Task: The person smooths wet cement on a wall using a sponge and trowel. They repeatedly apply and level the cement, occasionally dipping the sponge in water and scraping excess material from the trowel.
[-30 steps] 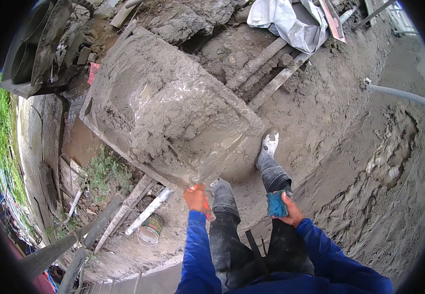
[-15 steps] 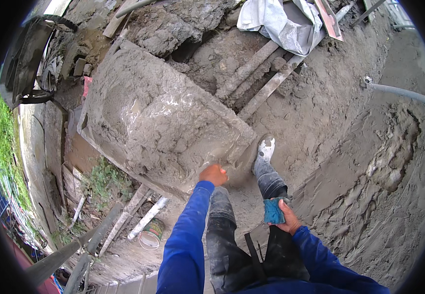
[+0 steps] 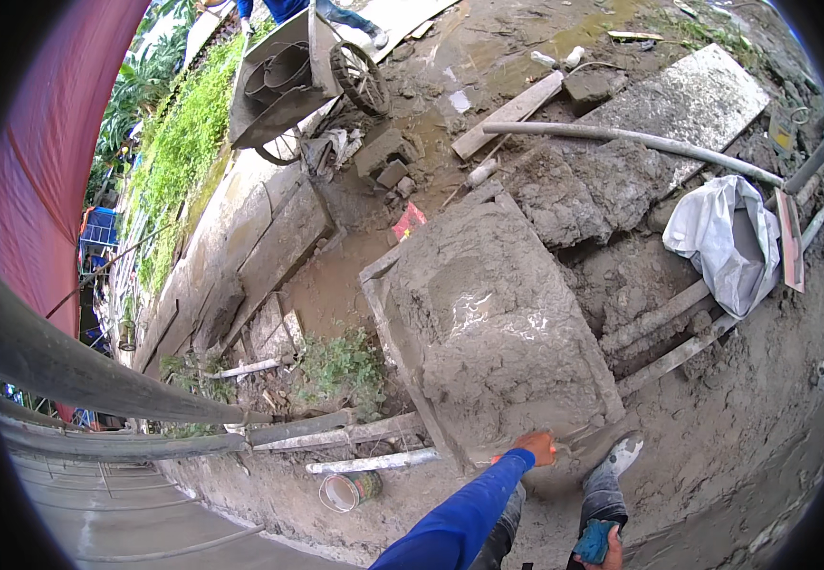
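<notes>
Wet grey mortar point(image 3: 502, 313) fills a shallow, board-sided mixing trough point(image 3: 396, 366). At its near end my left hand point(image 3: 530, 448) is closed in a fist around the orange handle of what looks like a trowel. Its blade is hard to tell apart from the mortar. Low in the picture, beside my leg, my right hand point(image 3: 612, 551) grips a blue-green sponge point(image 3: 594, 541), partly cut off by the lower edge. My mud-covered boot point(image 3: 612, 465) stands next to the trough's near right corner.
A wheelbarrow point(image 3: 279, 76) stands at the far left, with another person in blue point(image 3: 284, 9) behind it. Poles point(image 3: 127, 380) cross on the left above a bucket point(image 3: 350, 490). A white sack point(image 3: 726, 237) and timbers point(image 3: 678, 351) lie right of the trough.
My view has swung left and up, so the trough and both hands sit further right and lower. The wheelbarrow and person have come into view. Both hands keep their grip.
</notes>
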`<state>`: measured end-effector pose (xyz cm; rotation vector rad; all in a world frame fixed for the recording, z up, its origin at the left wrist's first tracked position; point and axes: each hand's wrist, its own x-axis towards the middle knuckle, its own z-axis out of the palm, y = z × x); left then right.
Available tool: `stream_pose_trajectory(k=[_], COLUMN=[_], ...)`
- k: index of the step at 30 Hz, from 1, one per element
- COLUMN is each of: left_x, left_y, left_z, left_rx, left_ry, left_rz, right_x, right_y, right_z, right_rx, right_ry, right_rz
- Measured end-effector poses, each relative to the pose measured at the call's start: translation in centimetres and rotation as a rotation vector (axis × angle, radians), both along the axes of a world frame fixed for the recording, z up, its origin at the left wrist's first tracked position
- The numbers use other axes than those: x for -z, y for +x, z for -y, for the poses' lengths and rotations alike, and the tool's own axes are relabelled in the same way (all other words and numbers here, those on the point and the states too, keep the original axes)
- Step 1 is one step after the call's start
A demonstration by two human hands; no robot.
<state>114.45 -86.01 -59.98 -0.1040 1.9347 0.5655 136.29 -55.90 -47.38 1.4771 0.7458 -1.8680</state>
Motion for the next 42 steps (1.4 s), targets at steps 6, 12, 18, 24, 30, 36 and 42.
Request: stream_pose_trajectory(k=[6, 12, 18, 24, 30, 36, 42], left_x=[1.3, -2.3, -9.2, -8.3, -6.4, 1.3, 0.5], left_y=[2.9, 4.6, 5.2, 7.6, 5.1, 1.0, -9.6], left_z=[5.4, 12.1, 15.1, 9.7, -2.2, -9.9, -6.2], left_rx=[-0.388, -0.765, -1.044, -1.065, -1.109, -0.952, -1.582], left_ry=[-0.103, -0.033, -0.093, 0.039, 0.104, -0.109, 0.209], left_rz=[-0.112, -0.104, -0.208, -0.226, -0.071, -0.152, -0.092], right_x=[1.7, -1.0, -3.3, -3.5, 1.2, 1.4, 0.6], right_y=[0.5, -1.2, -4.4, -8.9, -7.7, -12.2, -15.8], right_z=[0.0, 1.7, 3.4, 4.6, -0.8, -3.7, -5.8], right_rx=[-0.108, -0.096, 0.012, -0.089, -0.098, -0.110, -0.167], right_ry=[-0.020, 0.111, -0.124, -0.009, -0.037, -0.042, -0.061], right_rz=[-0.026, -0.129, -0.349, -0.311, -0.173, -0.146, -0.169])
